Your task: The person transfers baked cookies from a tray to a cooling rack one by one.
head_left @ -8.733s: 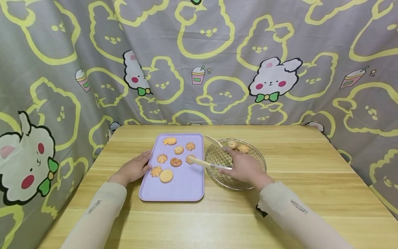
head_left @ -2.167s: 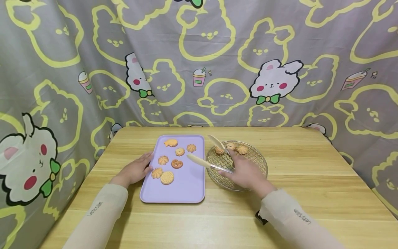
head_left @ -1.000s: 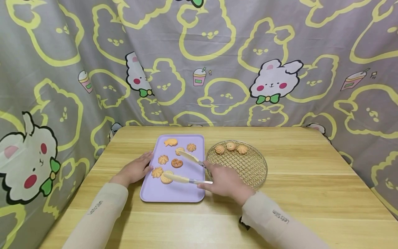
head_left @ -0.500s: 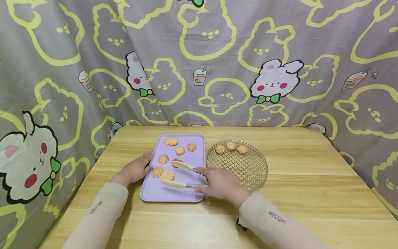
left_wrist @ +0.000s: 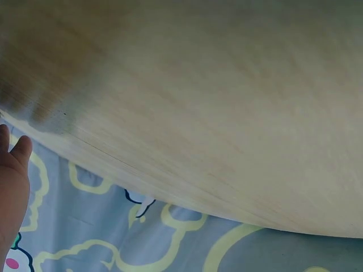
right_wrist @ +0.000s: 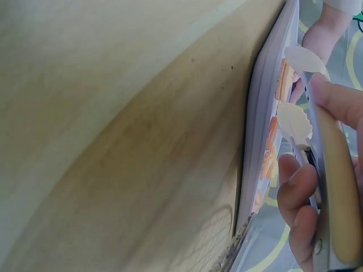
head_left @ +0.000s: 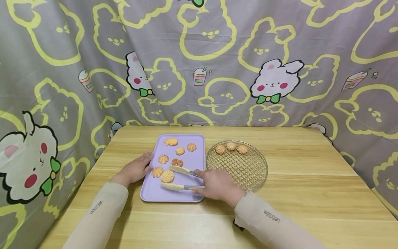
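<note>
My right hand [head_left: 219,185] grips tongs [head_left: 172,187] with pale tips and metal arms. The tips are spread either side of a round, dotted cracker [head_left: 167,176] on the lilac tray [head_left: 183,197]; the upper tip lies just below a pretzel-shaped biscuit [head_left: 177,162]. In the right wrist view, my thumb and fingers wrap the handle of the tongs [right_wrist: 337,192] beside the tray's edge. My left hand [head_left: 133,170] rests at the tray's left edge, fingers extended against it. The left wrist view catches only part of this hand [left_wrist: 12,187].
Also on the tray are a fish-shaped biscuit [head_left: 171,142] and several flower-shaped biscuits [head_left: 163,159]. A round wire rack [head_left: 242,169] stands right of the tray, with three biscuits [head_left: 231,146] along its far side. A patterned curtain [head_left: 217,45] hangs behind the wooden table [head_left: 298,162].
A swirl biscuit has passed from the tray to the rack. My right hand has since brought the tongs left and down over the tray to the round cracker. My left hand stays put.
</note>
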`<move>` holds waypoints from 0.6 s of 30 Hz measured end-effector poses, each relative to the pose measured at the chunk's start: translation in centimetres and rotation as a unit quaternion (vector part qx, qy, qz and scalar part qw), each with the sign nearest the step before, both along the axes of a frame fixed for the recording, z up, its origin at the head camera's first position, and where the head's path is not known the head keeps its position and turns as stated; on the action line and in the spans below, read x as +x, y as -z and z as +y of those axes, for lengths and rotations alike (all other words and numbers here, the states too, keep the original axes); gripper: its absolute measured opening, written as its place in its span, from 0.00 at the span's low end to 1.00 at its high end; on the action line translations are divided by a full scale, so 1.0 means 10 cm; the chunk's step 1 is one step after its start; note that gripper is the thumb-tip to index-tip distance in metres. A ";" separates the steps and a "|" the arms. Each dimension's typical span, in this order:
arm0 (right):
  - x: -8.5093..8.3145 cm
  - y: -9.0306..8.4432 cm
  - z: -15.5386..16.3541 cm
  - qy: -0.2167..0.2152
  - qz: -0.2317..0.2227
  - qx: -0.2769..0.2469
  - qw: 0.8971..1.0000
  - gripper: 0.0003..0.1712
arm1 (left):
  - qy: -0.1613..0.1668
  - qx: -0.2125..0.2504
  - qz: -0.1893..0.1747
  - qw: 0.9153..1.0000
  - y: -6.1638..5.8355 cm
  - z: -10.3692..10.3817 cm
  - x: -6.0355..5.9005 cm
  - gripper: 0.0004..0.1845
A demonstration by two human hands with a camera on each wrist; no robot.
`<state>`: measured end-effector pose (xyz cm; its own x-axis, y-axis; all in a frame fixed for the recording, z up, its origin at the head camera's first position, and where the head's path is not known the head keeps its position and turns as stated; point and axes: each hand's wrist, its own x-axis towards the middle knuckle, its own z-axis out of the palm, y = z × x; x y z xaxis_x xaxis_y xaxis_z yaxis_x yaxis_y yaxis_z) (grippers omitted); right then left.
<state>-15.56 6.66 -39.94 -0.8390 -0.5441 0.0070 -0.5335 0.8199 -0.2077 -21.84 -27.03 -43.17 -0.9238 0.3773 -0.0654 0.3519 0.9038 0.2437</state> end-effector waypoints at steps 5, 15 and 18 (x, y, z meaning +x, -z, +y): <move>0.01 0.02 -0.03 -0.002 0.000 0.002 1.000 0.42 | -0.003 -0.002 -0.004 1.000 0.01 -0.01 0.00 0.33; 0.02 0.03 -0.07 0.004 -0.004 0.000 1.000 0.40 | 0.002 0.003 0.006 1.000 0.01 -0.02 0.00 0.33; 0.02 0.04 -0.07 0.006 -0.001 0.001 1.000 0.39 | 0.003 0.004 0.006 1.000 0.01 -0.01 0.00 0.33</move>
